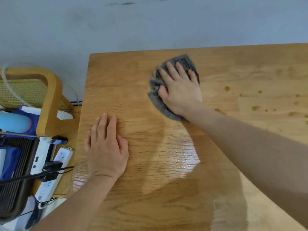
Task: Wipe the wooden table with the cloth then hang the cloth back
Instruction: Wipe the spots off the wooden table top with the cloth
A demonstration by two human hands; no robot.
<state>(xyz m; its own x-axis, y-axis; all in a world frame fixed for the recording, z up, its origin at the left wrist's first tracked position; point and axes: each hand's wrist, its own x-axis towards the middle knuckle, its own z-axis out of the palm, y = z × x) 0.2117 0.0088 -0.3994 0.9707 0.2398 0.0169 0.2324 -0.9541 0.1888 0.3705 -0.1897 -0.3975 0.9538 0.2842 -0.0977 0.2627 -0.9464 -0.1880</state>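
Right fingers (171,69) straight and spread, pressed flat on the grey cloth (155,84), thumb against its bunched left side; I see no curl round it, just a palm-down press. Right hand (180,90) covers most of the cloth, edges showing above the fingertips and at left. Cloth lies on the wooden table (166,197), near the far edge, middle of my view. Left fingers (103,124) straight, close together, holding nothing; left hand (106,147) flat on the bare wood near the table's left edge, well apart from the cloth. Wet sheen (180,155) between the two forearms. Dark spots (227,88) on the wood right of the cloth. Off the table at left: wooden chair (50,90), white power strip (62,155). Grey wall (150,22) behind.
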